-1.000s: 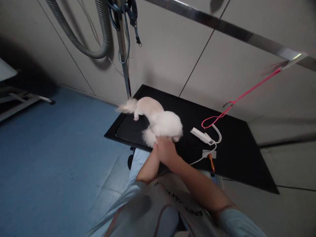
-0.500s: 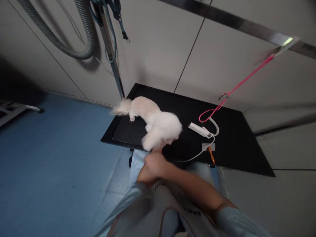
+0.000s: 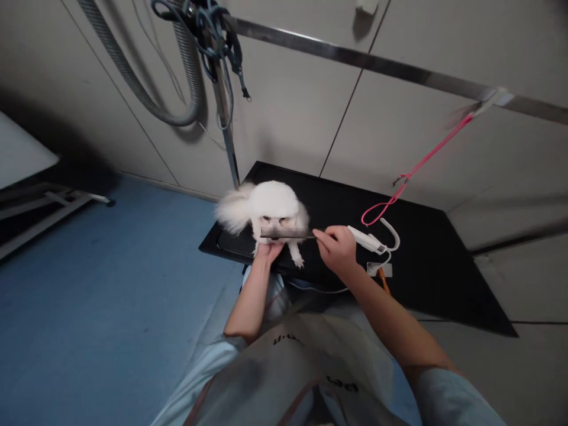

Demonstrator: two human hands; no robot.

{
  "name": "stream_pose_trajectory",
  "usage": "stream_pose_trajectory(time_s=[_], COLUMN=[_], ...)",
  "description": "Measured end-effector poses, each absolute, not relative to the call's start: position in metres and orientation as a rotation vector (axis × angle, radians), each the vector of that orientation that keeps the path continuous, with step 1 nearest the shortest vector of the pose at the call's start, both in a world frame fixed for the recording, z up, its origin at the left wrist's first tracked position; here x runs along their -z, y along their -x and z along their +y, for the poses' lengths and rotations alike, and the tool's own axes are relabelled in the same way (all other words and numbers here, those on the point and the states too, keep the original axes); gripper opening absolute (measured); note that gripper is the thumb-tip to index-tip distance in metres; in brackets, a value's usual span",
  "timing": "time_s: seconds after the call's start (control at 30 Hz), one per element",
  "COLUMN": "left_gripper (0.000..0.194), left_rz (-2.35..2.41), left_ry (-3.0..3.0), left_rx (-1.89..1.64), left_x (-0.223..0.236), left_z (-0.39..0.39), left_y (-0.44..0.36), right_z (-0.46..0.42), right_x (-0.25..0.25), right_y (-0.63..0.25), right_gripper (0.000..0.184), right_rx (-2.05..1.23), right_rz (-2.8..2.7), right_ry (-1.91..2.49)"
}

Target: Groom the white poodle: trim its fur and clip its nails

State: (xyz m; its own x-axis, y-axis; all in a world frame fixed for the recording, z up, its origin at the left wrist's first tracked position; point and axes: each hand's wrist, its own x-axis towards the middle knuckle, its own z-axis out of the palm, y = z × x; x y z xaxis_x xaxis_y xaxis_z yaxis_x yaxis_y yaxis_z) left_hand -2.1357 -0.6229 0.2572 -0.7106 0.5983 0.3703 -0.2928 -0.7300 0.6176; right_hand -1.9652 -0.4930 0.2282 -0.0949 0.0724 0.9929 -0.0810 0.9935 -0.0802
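A small white fluffy dog (image 3: 266, 207) stands on a black grooming table (image 3: 421, 266), facing me. My right hand (image 3: 337, 249) is closed round a metal comb (image 3: 286, 234), held level in front of the dog's face. Under the dog's chin my left hand (image 3: 267, 251) is cupped, touching the fur there. My white apron with dark lettering fills the lower middle of the view.
A white clipper (image 3: 366, 239) with a coiled cord lies on the table right of my hand. A pink leash loop (image 3: 402, 189) hangs from the overhead steel bar (image 3: 390, 65). A grey hose (image 3: 186, 77) hangs at the post. Blue floor lies left.
The dog has turned from lying sideways to standing and facing me. My right hand now holds a comb at its face, and my left hand has come up under its chin.
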Motion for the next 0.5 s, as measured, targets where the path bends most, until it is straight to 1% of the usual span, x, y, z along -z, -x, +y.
stream_pose_trajectory(time_s=[0.13, 0.23, 0.33, 0.43, 0.5], left_gripper=[0.016, 0.025, 0.038, 0.043, 0.043], left_rz=[0.799, 0.810, 0.783, 0.782, 0.799], left_ry=[-0.759, -0.748, -0.768, -0.831, -0.854], left_rx=[-2.414, -2.426, -2.445, -2.436, -2.419], left_x=[-0.248, -0.235, -0.224, -0.219, -0.217], left_z=[-0.637, -0.649, -0.659, -0.661, -0.659], left_y=[2.121, 2.119, 2.122, 2.128, 2.133], right_z=[-0.495, -0.484, -0.473, -0.469, -0.468], right_x=[-0.262, -0.288, -0.310, -0.324, -0.331], right_y=[1.984, 1.992, 2.000, 2.011, 2.018], right_gripper=[0.025, 0.027, 0.029, 0.023, 0.023], right_rx=[-0.017, -0.106, -0.392, -0.830, -1.178], right_rz=[-1.730, -1.745, -1.777, -2.103, -2.165], right_ry=[-0.089, -0.032, -0.033, -0.344, -0.499])
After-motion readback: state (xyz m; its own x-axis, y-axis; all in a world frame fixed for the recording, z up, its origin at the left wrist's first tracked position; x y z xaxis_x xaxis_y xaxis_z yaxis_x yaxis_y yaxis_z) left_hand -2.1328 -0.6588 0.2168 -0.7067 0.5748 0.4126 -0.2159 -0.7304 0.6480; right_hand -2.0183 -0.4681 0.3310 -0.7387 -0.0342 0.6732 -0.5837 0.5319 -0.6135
